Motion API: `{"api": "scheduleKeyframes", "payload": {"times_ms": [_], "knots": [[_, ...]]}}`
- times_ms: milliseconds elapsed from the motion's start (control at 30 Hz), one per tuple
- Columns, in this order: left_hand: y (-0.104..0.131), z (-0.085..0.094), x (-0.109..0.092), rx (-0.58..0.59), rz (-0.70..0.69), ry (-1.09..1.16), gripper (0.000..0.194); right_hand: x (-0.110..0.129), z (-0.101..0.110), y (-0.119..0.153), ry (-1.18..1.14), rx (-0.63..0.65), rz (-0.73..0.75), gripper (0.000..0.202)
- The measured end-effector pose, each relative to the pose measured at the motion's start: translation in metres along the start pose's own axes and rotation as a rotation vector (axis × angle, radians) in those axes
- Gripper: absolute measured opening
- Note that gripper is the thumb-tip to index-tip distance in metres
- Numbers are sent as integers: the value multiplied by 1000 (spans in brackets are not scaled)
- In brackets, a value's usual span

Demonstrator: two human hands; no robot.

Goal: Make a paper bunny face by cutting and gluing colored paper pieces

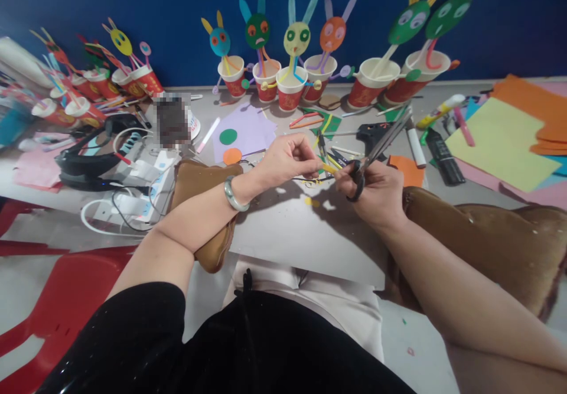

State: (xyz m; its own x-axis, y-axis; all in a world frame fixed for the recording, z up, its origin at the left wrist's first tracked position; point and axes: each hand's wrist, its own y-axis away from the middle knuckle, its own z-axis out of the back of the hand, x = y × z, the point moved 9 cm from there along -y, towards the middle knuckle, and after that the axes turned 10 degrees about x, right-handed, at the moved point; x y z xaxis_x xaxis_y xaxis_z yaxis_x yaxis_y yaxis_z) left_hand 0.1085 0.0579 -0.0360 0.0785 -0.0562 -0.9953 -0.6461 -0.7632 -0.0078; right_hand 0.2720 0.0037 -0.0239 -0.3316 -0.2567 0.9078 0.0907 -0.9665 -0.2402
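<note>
Over the middle of the table, my left hand (295,156) is closed in a pinch on one end of a narrow yellow strip (328,168); whether it is paper or a pipe cleaner I cannot tell. My right hand (376,190) is closed round a pair of scissors (385,137), its black handles in the palm and the metal blades pointing up and away to the right. The strip's other end reaches the fingertips of my right hand. Below the hands lie small yellow scraps (311,201) on the grey table (287,228).
Paper cups with paper-faced figures (290,90) line the back wall. A glue gun (370,137), markers (416,146) and coloured paper (505,143) lie right. Brown cushions (478,228) flank me. A power strip (159,184) with cables lies left, near a red chair (71,299).
</note>
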Motion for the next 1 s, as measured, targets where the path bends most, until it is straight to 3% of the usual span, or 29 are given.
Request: {"api": "scheduleKeyframes", "payload": {"times_ms": [400,667,800,1000], "knots": [[-2,4,5,-1,-2,32,54,-2,1,-1,-29,-19,-28,8],[3,5,12,-94,25,127,57,-7,0,2,-78,-28,-60,30],[3,-11,20,2,81,228,65,-3,0,1,-70,-25,-60,38],[3,-31,30,132,122,219,59,-2,-4,1,-104,14,-84,45]]}}
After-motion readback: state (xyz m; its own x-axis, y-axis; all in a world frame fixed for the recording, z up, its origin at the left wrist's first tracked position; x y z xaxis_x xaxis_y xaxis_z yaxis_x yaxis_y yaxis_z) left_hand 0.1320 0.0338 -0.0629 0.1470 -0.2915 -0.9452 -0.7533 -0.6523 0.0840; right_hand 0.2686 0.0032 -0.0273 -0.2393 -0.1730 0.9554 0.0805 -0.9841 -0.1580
